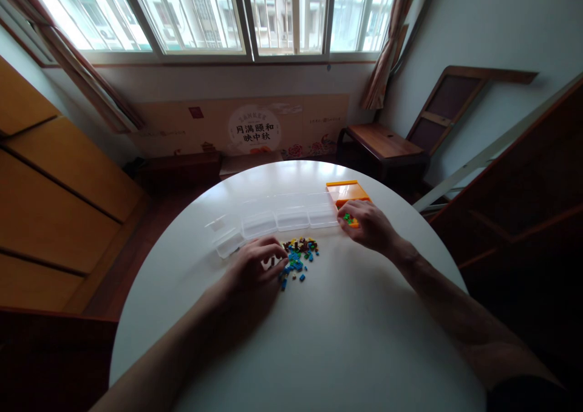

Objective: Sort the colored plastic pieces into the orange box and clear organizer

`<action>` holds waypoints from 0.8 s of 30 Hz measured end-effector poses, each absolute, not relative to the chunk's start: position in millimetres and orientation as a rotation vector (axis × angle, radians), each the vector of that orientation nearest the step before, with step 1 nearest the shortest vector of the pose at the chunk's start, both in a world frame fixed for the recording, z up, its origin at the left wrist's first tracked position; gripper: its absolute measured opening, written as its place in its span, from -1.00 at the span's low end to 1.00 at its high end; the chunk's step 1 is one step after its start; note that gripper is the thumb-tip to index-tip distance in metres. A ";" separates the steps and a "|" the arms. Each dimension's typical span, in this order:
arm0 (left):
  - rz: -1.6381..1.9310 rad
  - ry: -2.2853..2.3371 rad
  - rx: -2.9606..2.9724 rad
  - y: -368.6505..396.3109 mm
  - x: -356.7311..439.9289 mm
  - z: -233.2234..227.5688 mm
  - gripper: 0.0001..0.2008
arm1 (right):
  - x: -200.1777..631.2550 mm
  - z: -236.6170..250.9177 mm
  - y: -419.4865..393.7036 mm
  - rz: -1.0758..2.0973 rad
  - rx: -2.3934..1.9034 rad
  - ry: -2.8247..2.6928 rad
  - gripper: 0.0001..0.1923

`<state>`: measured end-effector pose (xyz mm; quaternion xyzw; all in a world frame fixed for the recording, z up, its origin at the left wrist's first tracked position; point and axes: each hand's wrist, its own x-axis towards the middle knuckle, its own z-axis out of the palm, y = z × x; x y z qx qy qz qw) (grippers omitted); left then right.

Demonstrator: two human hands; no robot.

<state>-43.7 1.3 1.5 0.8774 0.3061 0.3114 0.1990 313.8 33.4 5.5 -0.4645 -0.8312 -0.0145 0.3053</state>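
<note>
A loose pile of small toy building bricks [298,259], mostly blue, brown, green and yellow, lies on the white table. At its left edge is my left hand [257,263], fingers bent, with thumb and index tips close together by the blue bricks. Whatever lies between those tips is too small to make out. My right hand [371,225] reaches over the near part of an orange box [348,191]. Its fingers curl round with the tips nearly meeting, and what they pinch is hidden. Green bricks [350,219] show in the box beneath that hand.
A clear plastic compartment tray [292,219] stretches behind the pile, its right end against the orange box. The round white table [346,339] carries everything. Beyond it are a wooden bench [385,140], a printed panel by the wall and a barred window.
</note>
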 end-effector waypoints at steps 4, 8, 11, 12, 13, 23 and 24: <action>0.956 0.854 2.251 -3.3 -32.5 9.7 -0.78 | 281.6 7.3 14.8 0.088 -0.902 -2.310 -0.92; 0.917 0.831 2.098 -8.7 -20.2 9.4 -0.73 | 256.3 2.8 0.6 0.175 -0.666 -2.364 -0.84; 0.878 0.816 2.046 -10.5 -13.6 5.5 -0.66 | 248.4 -3.3 -1.9 0.187 -0.598 -2.379 -0.84; 0.873 0.814 2.032 -10.6 -12.1 4.5 -0.65 | 247.4 -5.1 -1.7 0.187 -0.580 -2.379 -0.86; 0.872 0.813 2.019 -10.6 -11.1 3.7 -0.64 | 246.8 -6.7 -1.4 0.184 -0.567 -2.376 -0.88; 0.933 0.861 2.128 -6.4 -23.3 4.8 -0.76 | 266.2 3.9 8.4 0.051 -0.690 -2.315 -0.90; 0.936 0.876 2.169 -5.9 -26.3 5.0 -0.79 | 273.0 5.9 12.3 0.031 -0.758 -2.296 -0.90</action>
